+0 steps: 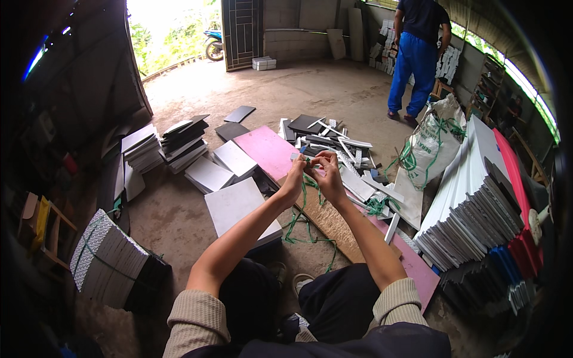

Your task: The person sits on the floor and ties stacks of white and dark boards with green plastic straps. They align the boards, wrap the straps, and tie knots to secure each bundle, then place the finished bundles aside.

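My left hand [293,181] and my right hand [329,178] meet in front of me, fingers pinched close together. Between them is green plastic string [291,230], which trails down over a worn wooden board [325,222] toward my knees. A small bluish piece [303,149] shows by the left fingertips; whether it is held or lies behind them I cannot tell. Under the hands, the board rests on a long pink sheet [261,149]. Just left of my forearm sits a stack of white square sheets [240,209].
Beyond my hands lies a heap of white and dark offcut strips [349,143]. More sheet stacks [206,173] stand to the left, with a tied bundle [110,256] nearer. On the right are a white sack [431,146] and tall leaning sheets [471,197]. A person [412,59] stands at the back.
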Action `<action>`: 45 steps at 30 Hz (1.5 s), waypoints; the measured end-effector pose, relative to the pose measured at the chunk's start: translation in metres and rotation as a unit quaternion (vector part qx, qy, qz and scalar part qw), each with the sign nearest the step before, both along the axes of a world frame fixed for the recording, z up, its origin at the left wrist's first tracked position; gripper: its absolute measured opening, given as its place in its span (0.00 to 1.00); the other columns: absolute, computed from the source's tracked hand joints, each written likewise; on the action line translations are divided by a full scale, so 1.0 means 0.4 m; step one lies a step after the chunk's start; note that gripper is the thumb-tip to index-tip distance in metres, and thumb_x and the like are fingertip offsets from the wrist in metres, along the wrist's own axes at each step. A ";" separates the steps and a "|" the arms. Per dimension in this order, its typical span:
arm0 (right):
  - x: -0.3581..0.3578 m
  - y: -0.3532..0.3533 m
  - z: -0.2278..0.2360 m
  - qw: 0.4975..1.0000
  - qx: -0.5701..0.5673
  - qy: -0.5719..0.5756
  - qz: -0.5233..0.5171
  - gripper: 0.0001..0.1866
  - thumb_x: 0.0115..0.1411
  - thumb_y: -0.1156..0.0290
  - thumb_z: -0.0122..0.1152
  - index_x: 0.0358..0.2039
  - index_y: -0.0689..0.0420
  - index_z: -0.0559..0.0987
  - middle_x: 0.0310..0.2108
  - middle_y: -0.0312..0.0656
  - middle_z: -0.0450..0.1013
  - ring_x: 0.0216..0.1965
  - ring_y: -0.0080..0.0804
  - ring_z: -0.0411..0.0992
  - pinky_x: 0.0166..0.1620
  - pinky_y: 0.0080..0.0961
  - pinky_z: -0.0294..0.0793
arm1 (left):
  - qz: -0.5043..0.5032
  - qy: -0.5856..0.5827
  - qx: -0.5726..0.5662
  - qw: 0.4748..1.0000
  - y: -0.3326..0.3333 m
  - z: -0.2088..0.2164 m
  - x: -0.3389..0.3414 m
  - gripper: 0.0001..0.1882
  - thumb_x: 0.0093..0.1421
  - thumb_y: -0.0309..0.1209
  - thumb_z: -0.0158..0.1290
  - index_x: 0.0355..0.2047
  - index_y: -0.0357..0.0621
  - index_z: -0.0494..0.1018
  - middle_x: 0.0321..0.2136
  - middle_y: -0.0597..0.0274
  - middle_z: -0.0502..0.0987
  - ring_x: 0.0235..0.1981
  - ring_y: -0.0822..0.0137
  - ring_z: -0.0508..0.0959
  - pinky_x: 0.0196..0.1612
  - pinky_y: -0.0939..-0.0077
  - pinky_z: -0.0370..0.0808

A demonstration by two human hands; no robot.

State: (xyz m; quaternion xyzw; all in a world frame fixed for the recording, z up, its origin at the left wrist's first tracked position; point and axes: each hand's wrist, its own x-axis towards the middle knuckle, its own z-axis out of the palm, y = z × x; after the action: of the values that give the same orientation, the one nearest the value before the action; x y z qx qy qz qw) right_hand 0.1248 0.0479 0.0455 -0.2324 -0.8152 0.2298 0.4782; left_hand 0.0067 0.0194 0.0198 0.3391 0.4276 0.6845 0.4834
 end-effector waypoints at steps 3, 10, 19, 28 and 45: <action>0.013 0.005 -0.005 0.998 0.052 -0.016 -0.033 0.11 0.48 0.67 0.61 0.29 0.59 0.73 0.37 0.41 0.61 0.41 0.33 0.60 0.42 0.28 0.63 | -0.024 0.016 -0.038 0.999 -0.035 0.049 0.013 0.22 0.58 0.44 0.41 0.47 0.45 0.53 0.42 0.63 0.57 0.45 0.69 0.58 0.50 0.72 0.54; 0.023 -0.014 0.055 0.998 -0.032 0.030 -0.052 0.10 0.46 0.70 0.61 0.29 0.58 0.72 0.30 0.39 0.68 0.36 0.35 0.62 0.40 0.28 0.62 | 0.010 0.338 0.075 0.938 -0.027 0.065 -0.026 0.14 0.59 0.37 0.42 0.36 0.39 0.68 0.36 0.63 0.68 0.41 0.71 0.66 0.46 0.76 0.61; 0.034 0.008 0.039 0.951 -0.294 0.063 0.079 0.09 0.49 0.72 0.60 0.30 0.62 0.75 0.28 0.39 0.75 0.30 0.22 0.72 0.35 0.17 0.69 | 0.076 0.400 0.111 0.906 -0.047 0.067 -0.039 0.12 0.53 0.34 0.52 0.32 0.37 0.73 0.25 0.58 0.75 0.27 0.70 0.74 0.31 0.79 0.68; 0.020 -0.042 0.069 0.979 0.154 -0.010 -0.131 0.07 0.45 0.77 0.59 0.27 0.57 0.73 0.31 0.38 0.72 0.38 0.33 0.68 0.38 0.23 0.65 | -0.151 0.079 -0.067 0.983 -0.060 0.104 -0.066 0.13 0.52 0.39 0.54 0.33 0.43 0.73 0.24 0.70 0.72 0.25 0.78 0.70 0.26 0.86 0.67; 0.013 0.002 0.030 0.991 -0.114 0.029 -0.064 0.06 0.46 0.80 0.58 0.27 0.58 0.76 0.24 0.42 0.71 0.25 0.30 0.71 0.30 0.22 0.70 | 0.138 0.543 0.112 0.821 -0.098 0.145 -0.018 0.06 0.45 0.32 0.57 0.24 0.45 0.77 0.24 0.62 0.76 0.27 0.70 0.73 0.33 0.75 0.65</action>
State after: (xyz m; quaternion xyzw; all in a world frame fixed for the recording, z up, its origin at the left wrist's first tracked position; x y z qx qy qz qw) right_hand 0.1301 0.0487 0.0576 -0.3299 -0.7530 0.2967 0.4860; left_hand -0.0006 -0.0197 0.0777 0.6450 0.5835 0.4923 0.0320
